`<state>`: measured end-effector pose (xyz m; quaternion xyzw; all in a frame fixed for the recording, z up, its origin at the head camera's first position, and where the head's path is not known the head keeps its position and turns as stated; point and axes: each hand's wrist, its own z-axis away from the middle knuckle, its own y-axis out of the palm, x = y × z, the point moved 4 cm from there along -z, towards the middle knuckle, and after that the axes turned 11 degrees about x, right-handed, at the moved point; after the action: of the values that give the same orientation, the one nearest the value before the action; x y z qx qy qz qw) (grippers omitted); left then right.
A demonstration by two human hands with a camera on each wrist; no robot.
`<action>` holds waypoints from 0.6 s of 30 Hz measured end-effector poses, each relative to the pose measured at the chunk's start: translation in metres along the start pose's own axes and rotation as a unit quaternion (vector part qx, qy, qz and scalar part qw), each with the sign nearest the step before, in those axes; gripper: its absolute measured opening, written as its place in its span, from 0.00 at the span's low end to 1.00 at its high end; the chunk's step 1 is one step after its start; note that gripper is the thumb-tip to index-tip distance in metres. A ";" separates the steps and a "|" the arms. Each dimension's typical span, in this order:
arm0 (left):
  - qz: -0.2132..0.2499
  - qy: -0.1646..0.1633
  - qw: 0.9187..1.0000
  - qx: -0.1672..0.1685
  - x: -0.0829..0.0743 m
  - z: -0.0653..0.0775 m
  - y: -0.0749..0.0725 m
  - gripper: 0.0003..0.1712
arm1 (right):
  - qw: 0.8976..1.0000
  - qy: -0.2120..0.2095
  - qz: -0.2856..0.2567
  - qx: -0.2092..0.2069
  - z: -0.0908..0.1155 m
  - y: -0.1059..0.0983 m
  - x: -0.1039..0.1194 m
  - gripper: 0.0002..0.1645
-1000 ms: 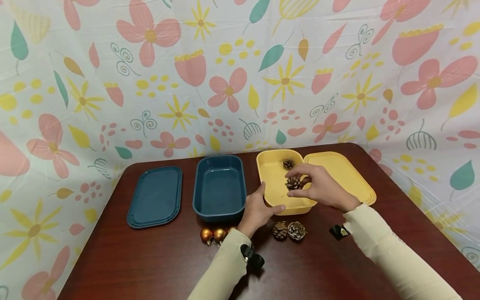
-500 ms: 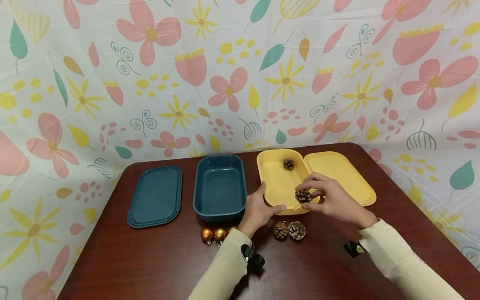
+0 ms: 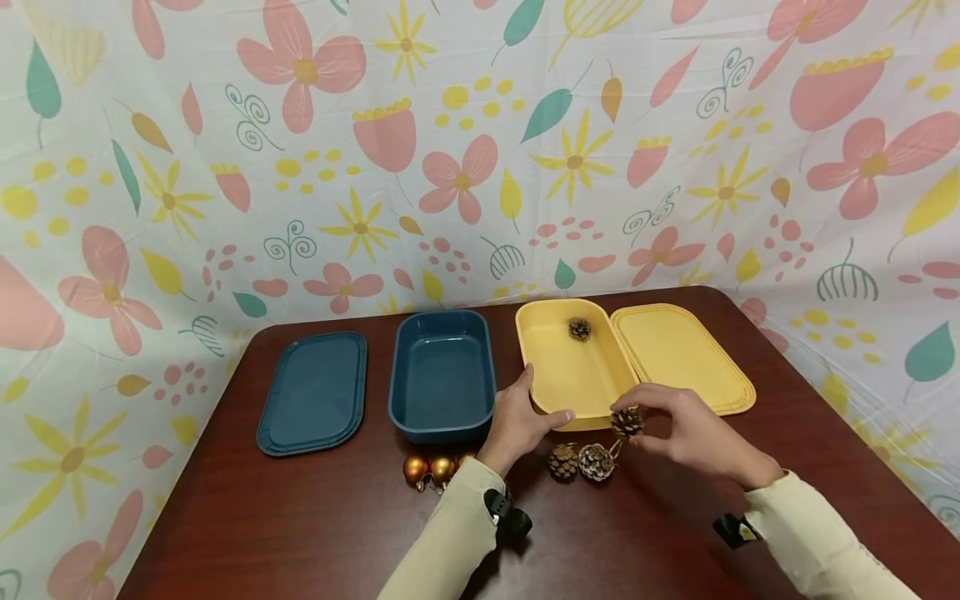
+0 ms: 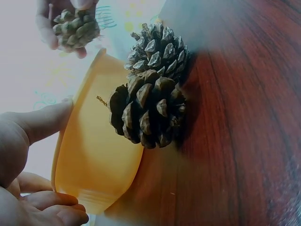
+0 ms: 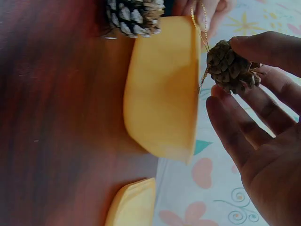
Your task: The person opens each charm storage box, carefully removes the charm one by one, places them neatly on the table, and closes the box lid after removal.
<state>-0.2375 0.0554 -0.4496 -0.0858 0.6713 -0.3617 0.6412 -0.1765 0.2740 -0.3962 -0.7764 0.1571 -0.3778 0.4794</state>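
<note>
My right hand (image 3: 693,433) pinches a small pinecone (image 3: 627,422) between thumb and fingers, just outside the near right corner of the yellow container (image 3: 562,358). In the right wrist view a gold string loop (image 5: 205,33) hangs from this pinecone. My left hand (image 3: 517,421) holds the container at its near left corner, thumb along the near rim and fingers at the left side. Another pinecone (image 3: 579,329) lies inside at the far end. Two more sit on the table before the container, a brown pinecone (image 4: 148,110) and a white-tipped pinecone (image 4: 160,52).
Right of the yellow container lies its yellow lid (image 3: 682,354). A dark blue container (image 3: 442,429) stands to the left, with a blue lid (image 3: 313,392) farther left. Shiny orange-gold baubles (image 3: 429,469) lie beside my left wrist, partly hidden. A floral cloth (image 3: 480,167) hangs behind the table.
My right hand has drawn the pinecone from over the yellow container toward me and to the right, past the near rim. My left hand stays at the corner.
</note>
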 end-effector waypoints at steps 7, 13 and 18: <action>-0.002 0.000 1.000 0.001 0.000 0.000 0.001 0.58 | 1.000 0.008 0.012 -0.006 0.011 0.008 -0.006 0.33; -0.001 -0.006 1.000 -0.002 0.000 -0.001 0.001 0.58 | 1.000 0.024 0.009 0.009 0.016 0.015 -0.010 0.31; 0.002 -0.005 1.000 -0.004 0.001 0.000 0.001 0.58 | 0.999 0.041 0.009 0.035 0.020 0.024 -0.017 0.28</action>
<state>-0.2378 0.0552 -0.4509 -0.0892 0.6696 -0.3570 0.6451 -0.1705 0.2852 -0.4297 -0.7415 0.1706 -0.4105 0.5026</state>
